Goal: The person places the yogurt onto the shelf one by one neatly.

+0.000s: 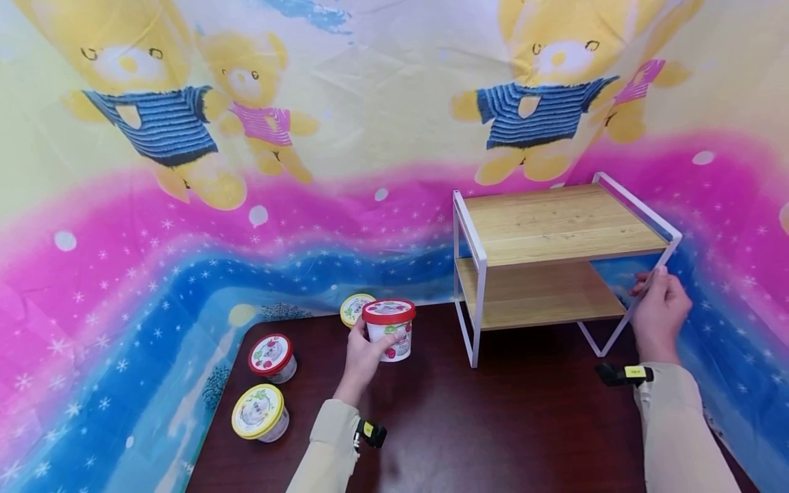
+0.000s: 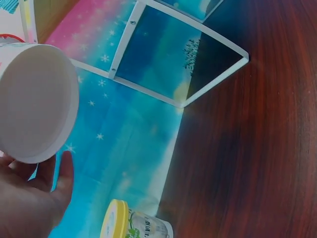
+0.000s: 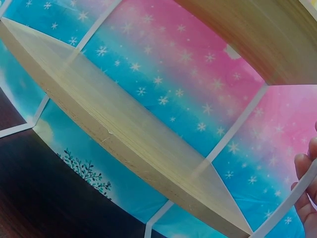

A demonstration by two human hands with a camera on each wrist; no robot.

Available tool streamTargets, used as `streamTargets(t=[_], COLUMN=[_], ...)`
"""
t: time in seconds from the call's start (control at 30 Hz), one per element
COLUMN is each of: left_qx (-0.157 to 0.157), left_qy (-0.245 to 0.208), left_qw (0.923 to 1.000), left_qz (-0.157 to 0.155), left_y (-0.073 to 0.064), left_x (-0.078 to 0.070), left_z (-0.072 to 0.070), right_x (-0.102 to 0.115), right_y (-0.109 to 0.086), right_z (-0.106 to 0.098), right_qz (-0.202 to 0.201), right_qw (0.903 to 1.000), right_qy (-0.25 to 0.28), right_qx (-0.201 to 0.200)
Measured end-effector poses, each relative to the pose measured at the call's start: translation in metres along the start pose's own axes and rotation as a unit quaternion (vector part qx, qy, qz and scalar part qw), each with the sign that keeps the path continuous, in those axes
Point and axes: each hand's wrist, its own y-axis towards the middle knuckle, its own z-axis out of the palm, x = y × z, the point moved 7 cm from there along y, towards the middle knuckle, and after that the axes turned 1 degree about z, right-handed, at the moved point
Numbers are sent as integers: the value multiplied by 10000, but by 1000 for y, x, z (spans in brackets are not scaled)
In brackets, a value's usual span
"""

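The table (image 1: 505, 404) under me was dark reddish-brown, its grain plain from my left wrist, with a rounded far corner. Behind it hung a creased backdrop (image 1: 382, 109) printed with yellow bears in striped shirts above pink and blue bands scattered with white snowflakes. Toward the right of the table stood a shelf rack (image 1: 567, 226), two pale wooden boards one above the other in a white frame (image 1: 478, 308).

My left grip (image 1: 362, 356) was closed about a red-lidded tub (image 1: 390, 327), thumb across its front, and I had it raised above the table, left of the rack. My right grip (image 1: 664, 311) was narrow, fingers curled at the frame's right side.

Partly behind the raised tub was a yellow-lidded one (image 1: 354, 309); near the table's left edge sat another red-lidded tub (image 1: 271, 356) and, nearer me, a second yellow-lidded tub (image 1: 261, 414). All four wore their lids, so I couldn't see what was inside.

The raised tub's white wall carried red fruit and a touch of green; its lid had a printed picture. From my left wrist, one yellow-lidded tub showed green print and dark lettering, too small and blurred for me to read.
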Motion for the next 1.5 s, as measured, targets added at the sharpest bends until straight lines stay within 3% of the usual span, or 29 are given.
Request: streamTargets(t=[0.07, 0.37, 0.5, 0.9, 1.07, 1.5], left_qx=[10, -80, -174, 201, 219, 546], left_qy=[-38, -823, -868, -619, -522, -713], left_qw=[10000, 9964, 9959, 9938, 9918, 9792], left_qz=[-1, 210, 206, 897, 1142, 1822], left_y=[2, -4, -3, -2, -2, -1], left_x=[6, -8, -15, -62, -80, -130], left_z=[1, 12, 14, 25, 28, 39], right_x=[0, 0, -2, 0, 1, 0], right_y=[0, 3, 2, 4, 3, 2], right_z=[0, -2, -2, -2, -2, -3], right_qz=[-6, -245, -185, -231, -254, -240], right_qw=[10000, 9991, 9994, 9995, 9994, 9994], right_qy=[23, -348, -305, -236, -250, -257], right_qx=[4, -33, -35, -2, 41, 13])
